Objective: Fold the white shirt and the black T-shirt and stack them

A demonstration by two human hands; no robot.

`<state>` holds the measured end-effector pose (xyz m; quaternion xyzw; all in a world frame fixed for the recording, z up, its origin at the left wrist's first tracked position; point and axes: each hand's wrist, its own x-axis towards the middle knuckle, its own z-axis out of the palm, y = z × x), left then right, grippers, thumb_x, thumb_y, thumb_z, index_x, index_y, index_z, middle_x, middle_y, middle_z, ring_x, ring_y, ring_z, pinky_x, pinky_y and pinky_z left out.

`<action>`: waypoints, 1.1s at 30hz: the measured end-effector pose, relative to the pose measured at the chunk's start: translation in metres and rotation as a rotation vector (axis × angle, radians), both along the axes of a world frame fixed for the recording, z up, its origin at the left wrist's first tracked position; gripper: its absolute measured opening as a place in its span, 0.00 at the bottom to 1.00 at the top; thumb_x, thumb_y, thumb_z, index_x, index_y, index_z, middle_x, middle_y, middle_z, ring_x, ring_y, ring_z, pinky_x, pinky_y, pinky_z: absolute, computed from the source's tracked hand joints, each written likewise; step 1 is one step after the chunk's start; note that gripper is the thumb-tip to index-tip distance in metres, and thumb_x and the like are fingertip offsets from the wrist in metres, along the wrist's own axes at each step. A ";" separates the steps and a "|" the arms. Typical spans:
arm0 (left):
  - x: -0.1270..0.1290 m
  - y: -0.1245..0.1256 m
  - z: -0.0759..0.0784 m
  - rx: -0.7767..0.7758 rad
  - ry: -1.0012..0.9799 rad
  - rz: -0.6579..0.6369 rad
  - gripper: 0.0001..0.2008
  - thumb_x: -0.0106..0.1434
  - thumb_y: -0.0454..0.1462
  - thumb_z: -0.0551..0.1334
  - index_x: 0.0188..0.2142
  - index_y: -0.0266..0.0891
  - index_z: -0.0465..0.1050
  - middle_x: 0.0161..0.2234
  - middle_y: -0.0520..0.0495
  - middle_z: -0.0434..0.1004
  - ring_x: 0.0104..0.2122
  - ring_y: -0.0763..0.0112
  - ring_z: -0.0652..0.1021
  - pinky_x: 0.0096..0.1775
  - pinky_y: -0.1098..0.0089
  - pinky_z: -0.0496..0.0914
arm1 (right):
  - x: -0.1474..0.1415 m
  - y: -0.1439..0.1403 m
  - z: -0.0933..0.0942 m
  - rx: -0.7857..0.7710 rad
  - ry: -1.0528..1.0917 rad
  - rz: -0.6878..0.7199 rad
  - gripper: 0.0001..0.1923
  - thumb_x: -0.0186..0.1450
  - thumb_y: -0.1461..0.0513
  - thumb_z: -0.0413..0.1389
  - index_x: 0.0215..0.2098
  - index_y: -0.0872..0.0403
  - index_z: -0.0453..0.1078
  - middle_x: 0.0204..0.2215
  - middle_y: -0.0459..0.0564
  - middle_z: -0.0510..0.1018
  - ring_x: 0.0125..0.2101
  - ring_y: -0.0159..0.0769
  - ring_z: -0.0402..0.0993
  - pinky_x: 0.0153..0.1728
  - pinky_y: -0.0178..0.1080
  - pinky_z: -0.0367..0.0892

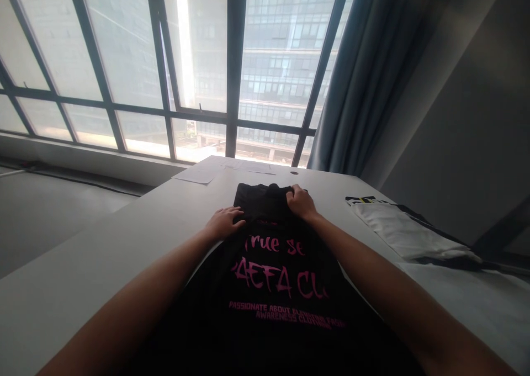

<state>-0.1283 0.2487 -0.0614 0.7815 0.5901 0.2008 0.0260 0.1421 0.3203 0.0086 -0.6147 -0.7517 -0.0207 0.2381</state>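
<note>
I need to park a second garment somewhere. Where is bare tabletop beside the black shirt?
The widest bare patch of the white table lies left of the black T-shirt with pink lettering, below the loose white paper sheets. A narrower strip runs between the shirt and the folded white garment with black trim. The middle is crowded: left hand and right hand both rest on the shirt.

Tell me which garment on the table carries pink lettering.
The black shirt under both hands, spread at the table's middle. The white folded garment off to the right shows only black trim, no pink print.
</note>
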 end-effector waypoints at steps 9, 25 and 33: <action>-0.001 0.002 -0.001 0.004 -0.009 -0.004 0.25 0.65 0.51 0.55 0.57 0.47 0.72 0.62 0.49 0.66 0.61 0.59 0.67 0.62 0.60 0.57 | -0.022 -0.017 -0.013 -0.371 0.067 0.560 0.19 0.63 0.54 0.62 0.49 0.54 0.73 0.47 0.52 0.78 0.47 0.40 0.74 0.49 0.36 0.68; 0.022 0.051 0.037 -0.179 0.094 0.194 0.29 0.66 0.56 0.46 0.36 0.41 0.79 0.44 0.37 0.80 0.46 0.49 0.78 0.48 0.55 0.69 | 0.083 0.005 -0.062 -0.157 -0.074 0.046 0.16 0.70 0.52 0.52 0.49 0.50 0.72 0.53 0.54 0.71 0.52 0.45 0.68 0.51 0.44 0.63; 0.056 0.101 0.027 -0.142 -0.152 0.412 0.30 0.61 0.50 0.59 0.58 0.35 0.65 0.54 0.33 0.74 0.53 0.53 0.75 0.48 0.63 0.70 | 0.086 0.003 -0.062 -0.082 0.064 -0.002 0.07 0.67 0.58 0.56 0.37 0.51 0.74 0.44 0.51 0.72 0.47 0.39 0.68 0.46 0.38 0.63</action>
